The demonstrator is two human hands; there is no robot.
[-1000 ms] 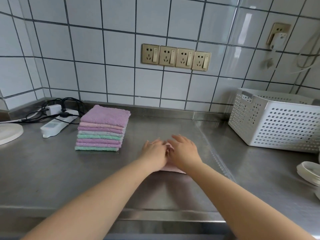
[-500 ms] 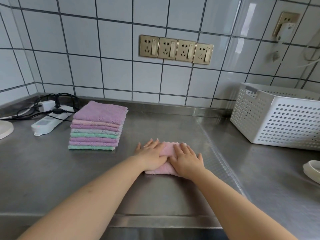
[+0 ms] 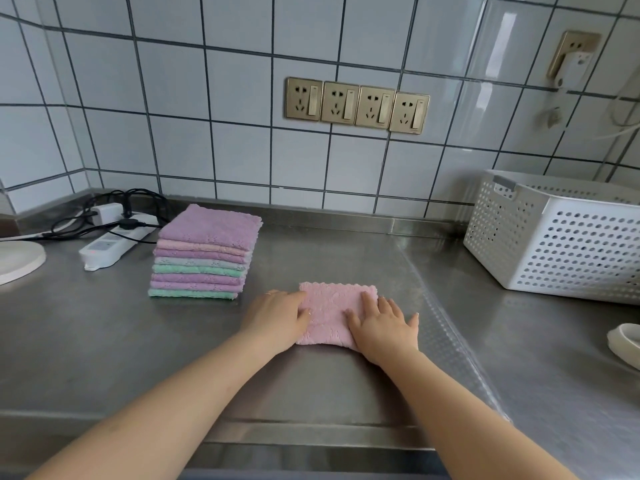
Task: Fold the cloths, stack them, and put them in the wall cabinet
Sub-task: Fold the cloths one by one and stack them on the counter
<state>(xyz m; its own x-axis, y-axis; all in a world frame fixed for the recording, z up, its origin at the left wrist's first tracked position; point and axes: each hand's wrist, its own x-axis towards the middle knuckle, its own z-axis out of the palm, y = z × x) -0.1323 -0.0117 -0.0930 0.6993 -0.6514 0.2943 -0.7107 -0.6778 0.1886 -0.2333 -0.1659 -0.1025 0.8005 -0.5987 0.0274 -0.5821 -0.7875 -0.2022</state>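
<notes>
Pressing the small pink fleecy cloth (image 3: 334, 311) flat against the brushed-steel surface (image 3: 104, 341) looks like the step in hand. The left hand (image 3: 277, 315) lies with straight fingers over the cloth's left edge, and the right hand (image 3: 382, 323) rests splayed on its near right corner; neither hand is curled around anything. To do this well, I judge both palms should smooth outward from the middle so the layers lie even and the scalloped edges line up, before lifting it whole so it does not spring open on the way to the pile.

Going left to right: a white round disc (image 3: 17, 261) sits at the far left edge, then a white power strip (image 3: 114, 242) with black cables and a plug block near the wall. Just right of it stands the neat stack of folded purple, pink, grey and green cloths (image 3: 206, 252), close to the left hand but apart from it. The pink cloth lies in the near middle. Right of it a dimpled strip runs along the steel, and beyond that stands a white perforated plastic basket (image 3: 561, 244); a white curved object is cut off at the right edge.

Behind is a white tiled wall (image 3: 138, 98) with dark grout, carrying four brass sockets (image 3: 356, 105) in a row and one more socket with a plug high on the right. No wall cabinet is in view.
</notes>
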